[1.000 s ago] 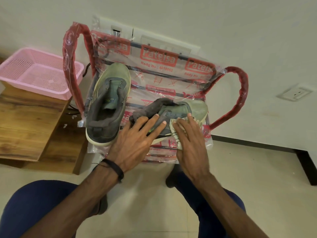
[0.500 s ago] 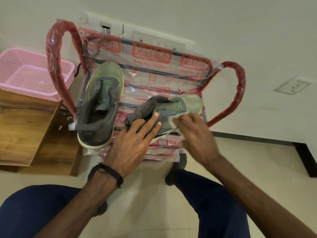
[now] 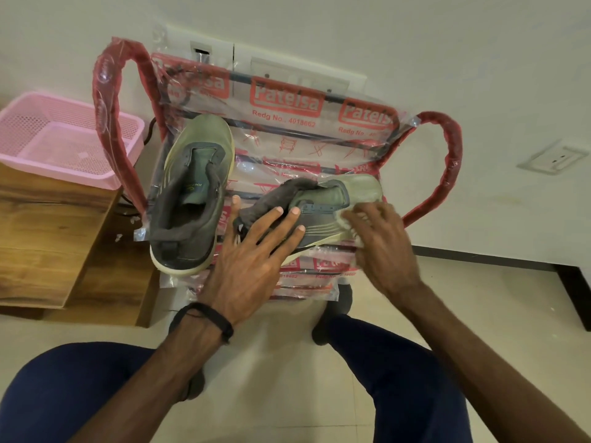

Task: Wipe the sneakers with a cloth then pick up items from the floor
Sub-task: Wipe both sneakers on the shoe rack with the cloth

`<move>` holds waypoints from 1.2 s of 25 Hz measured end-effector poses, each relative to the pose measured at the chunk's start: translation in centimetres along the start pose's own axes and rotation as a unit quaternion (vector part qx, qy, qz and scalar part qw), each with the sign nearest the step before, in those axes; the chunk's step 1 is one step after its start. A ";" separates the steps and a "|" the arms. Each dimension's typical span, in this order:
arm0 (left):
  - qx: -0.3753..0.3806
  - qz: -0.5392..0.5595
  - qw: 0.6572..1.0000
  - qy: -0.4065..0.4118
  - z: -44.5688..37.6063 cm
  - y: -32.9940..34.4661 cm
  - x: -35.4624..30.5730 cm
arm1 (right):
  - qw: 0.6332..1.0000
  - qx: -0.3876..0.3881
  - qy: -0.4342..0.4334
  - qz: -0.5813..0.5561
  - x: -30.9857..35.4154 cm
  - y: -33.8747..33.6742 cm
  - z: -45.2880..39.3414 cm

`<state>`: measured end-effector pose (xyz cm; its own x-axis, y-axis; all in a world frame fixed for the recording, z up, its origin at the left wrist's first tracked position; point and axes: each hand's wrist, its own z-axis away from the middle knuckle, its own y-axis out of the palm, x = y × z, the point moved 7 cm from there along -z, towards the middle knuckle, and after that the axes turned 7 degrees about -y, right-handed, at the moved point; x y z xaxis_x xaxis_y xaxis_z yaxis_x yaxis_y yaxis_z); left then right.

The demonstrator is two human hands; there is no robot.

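Just past my knees, on the plastic-wrapped chair seat (image 3: pixel 297 266), my left hand (image 3: pixel 256 251) lies flat with straight, spread fingers on the heel of the tipped sneaker (image 3: pixel 323 209), pinning it so it will not slide. My right hand (image 3: pixel 380 238) curls over a pale cloth (image 3: pixel 343 217), pressing it against the shoe's side near the toe. Beyond, the other sneaker (image 3: pixel 192 199) stands upright on the seat, likely waiting. Farther left, a pink basket (image 3: pixel 38 155) sits on a wooden surface (image 3: pixel 48 225).

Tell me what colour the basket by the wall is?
Pink. The basket shows clearly at the left of the head view, sitting on wood.
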<state>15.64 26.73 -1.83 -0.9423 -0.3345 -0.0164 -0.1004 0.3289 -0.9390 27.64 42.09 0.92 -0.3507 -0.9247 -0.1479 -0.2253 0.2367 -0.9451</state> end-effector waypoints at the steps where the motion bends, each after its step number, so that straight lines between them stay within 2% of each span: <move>1: 0.001 0.010 1.000 -0.004 0.0 0.0 -0.1 | 0.998 -0.008 0.055 -0.010 -0.8 -0.1 -0.1; 2: 0.001 0.022 1.000 -0.013 -0.1 -0.1 -0.1 | 0.996 -0.019 0.081 -0.022 -0.2 -0.1 -0.1; 3: 0.003 0.030 0.999 -0.022 -0.1 -0.1 0.2 | 0.997 -0.025 0.072 -0.032 1.4 -0.2 -0.2; 5: 0.008 0.037 0.999 -0.025 0.0 -0.2 0.5 | 0.999 -0.014 -0.022 -0.042 5.5 -0.4 0.1; 7: 0.013 0.040 0.999 -0.021 0.0 -0.3 0.5 | 0.996 0.001 -0.089 -0.021 5.5 -0.7 -0.2; 8: 0.013 0.044 0.999 -0.018 -0.1 -0.3 0.3 | 0.997 0.007 -0.076 -0.001 3.8 -0.7 -0.6; 10: 0.005 0.044 0.999 -0.018 -0.3 -0.2 0.2 | 0.999 0.009 0.007 0.037 0.1 -0.3 -1.1; 12: 0.002 0.051 0.998 -0.027 -0.4 -0.2 0.2 | 0.998 0.001 0.050 0.026 0.2 -0.2 -0.6; 15: -0.007 0.054 0.998 -0.032 0.1 -0.2 0.4 | 0.999 0.015 -0.034 -0.029 4.4 -0.5 0.7; 17: -0.009 0.045 0.999 -0.023 0.3 -0.2 0.1 | 0.997 0.038 -0.068 -0.010 3.6 -0.7 0.7; 19: -0.012 0.040 0.999 -0.026 0.0 -0.1 0.0 | 0.999 0.037 -0.003 0.015 0.2 -0.3 0.2; 21: -0.010 0.045 0.998 -0.034 -0.2 -0.1 0.1 | 0.997 0.024 0.068 -0.008 -1.1 -0.2 0.1; 25: -0.009 0.050 0.998 -0.038 0.0 0.0 0.4 | 0.998 0.018 -0.027 -0.053 5.3 -1.3 0.6; 27: -0.009 0.048 0.998 -0.035 -0.1 -0.1 0.1 | 0.997 0.027 -0.066 -0.036 5.1 -1.6 0.0; 30: -0.016 0.041 0.998 -0.036 -0.4 0.0 0.0 | 0.999 0.035 -0.001 0.017 0.5 -0.4 -0.7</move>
<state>15.52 27.08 -1.70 -0.9223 -0.3676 -0.1195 -0.0341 0.3853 -0.9221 26.89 41.80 1.42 -0.3546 -0.9173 -0.1811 -0.1490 0.2467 -0.9576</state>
